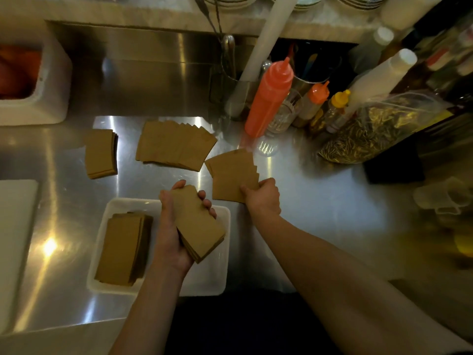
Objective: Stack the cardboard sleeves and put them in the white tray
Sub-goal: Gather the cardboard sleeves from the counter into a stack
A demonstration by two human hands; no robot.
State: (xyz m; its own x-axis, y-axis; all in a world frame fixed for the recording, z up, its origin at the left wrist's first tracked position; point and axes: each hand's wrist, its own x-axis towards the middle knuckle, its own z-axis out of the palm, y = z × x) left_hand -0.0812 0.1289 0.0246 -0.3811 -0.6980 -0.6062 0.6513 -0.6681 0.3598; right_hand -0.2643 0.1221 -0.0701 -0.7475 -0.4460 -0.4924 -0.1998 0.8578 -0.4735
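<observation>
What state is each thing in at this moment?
Left hand: gripping a squared stack above the tray.
Right hand: gripping a fanned bunch.
Tray: holds one pile.
Counter fan: spread, untouched.
Counter stack: neat, untouched.

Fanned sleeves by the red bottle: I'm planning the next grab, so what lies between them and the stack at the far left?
Head view: only bare steel counter separates the fanned sleeves from the left stack.
</observation>
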